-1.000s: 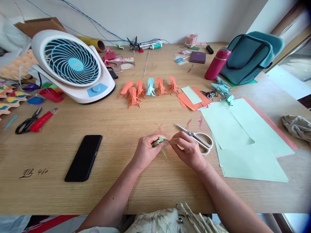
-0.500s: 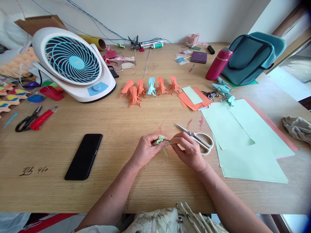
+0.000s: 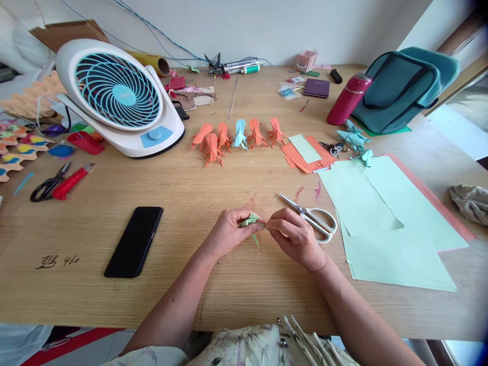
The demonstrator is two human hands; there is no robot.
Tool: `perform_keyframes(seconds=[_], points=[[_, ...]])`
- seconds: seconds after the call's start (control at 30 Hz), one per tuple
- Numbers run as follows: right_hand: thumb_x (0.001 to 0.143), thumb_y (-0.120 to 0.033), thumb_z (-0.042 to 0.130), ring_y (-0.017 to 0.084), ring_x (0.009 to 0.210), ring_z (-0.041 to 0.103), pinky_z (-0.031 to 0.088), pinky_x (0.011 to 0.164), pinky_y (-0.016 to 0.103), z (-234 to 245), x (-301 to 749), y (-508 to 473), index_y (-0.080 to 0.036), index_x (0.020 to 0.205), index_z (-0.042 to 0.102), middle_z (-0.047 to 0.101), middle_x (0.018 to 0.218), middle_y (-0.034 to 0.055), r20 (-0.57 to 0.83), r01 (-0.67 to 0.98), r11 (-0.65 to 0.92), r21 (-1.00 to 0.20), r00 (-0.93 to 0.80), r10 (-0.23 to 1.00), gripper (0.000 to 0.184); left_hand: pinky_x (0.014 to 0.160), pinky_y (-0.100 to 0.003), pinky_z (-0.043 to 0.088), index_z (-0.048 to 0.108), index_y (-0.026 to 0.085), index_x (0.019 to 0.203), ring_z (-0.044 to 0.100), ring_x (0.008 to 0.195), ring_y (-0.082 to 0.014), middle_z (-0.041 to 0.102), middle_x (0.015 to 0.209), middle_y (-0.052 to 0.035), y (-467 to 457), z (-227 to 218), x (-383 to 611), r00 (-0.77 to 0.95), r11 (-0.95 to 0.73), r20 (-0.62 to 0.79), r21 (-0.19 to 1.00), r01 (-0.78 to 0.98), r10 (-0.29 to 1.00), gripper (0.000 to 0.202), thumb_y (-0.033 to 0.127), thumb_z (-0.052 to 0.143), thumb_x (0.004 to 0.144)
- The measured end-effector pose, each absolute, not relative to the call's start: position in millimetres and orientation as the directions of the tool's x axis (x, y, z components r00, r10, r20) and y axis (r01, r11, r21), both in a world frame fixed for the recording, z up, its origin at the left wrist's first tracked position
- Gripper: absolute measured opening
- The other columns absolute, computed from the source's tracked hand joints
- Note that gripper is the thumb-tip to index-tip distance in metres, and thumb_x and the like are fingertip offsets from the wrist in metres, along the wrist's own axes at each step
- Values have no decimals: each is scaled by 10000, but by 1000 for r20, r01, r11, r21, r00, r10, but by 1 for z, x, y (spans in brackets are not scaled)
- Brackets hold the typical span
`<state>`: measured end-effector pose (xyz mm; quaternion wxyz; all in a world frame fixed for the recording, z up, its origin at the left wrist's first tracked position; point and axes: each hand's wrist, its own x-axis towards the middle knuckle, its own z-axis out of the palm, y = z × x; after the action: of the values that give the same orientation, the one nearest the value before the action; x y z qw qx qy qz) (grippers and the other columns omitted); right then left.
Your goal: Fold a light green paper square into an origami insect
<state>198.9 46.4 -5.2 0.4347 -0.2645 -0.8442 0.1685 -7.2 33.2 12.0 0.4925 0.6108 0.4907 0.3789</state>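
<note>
Pinched in my left hand (image 3: 227, 231) is a small light-green folded-paper figure (image 3: 249, 220), with one thin strip of it hanging below the thumb. My right hand (image 3: 295, 235) has thumb and forefinger closed on another thin strip of the same figure, at its right side. Part of the figure is hidden by my left fingers. Just behind my right hand lie white-handled scissors (image 3: 315, 219), their blades pointing away to the left. Farther back stand several orange paper insects (image 3: 256, 133) and one light-blue paper insect (image 3: 240, 135) in a loose row.
A black phone (image 3: 134, 243) lies at left, with black scissors (image 3: 48, 185) and a red cutter (image 3: 72, 184) behind it. A white fan (image 3: 168, 129) stands back left. Pale-green sheets (image 3: 396, 262) cover the right side, near a red bottle (image 3: 348, 99) and a teal bag (image 3: 396, 91).
The view has shifted slightly. Both hands stay close together on the paper figure; my right fingertips have moved very little along the strip.
</note>
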Motion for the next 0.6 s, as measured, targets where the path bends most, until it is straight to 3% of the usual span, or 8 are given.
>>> perform_keyframes(seconds=[0.27,0.6], points=[[942,-55,594,163,810,629,542,683,311,-10,197,46,-248,1043,610,622,908,44,654,292,787,-543,-441,615,219,637,-223,400,735,149,797,546,686,-125,635,712,-2,36,13,-9,273,-127,56,960,250,961,256,399,743,855],[947,-41,578,140,754,612,520,657,281,-5,199,46,-232,1024,646,626,881,44,661,282,810,-514,-472,583,217,662,-229,412,744,150,821,567,721,-133,656,752,-15,36,10,-10,294,-120,48,965,232,955,291,439,752,852]])
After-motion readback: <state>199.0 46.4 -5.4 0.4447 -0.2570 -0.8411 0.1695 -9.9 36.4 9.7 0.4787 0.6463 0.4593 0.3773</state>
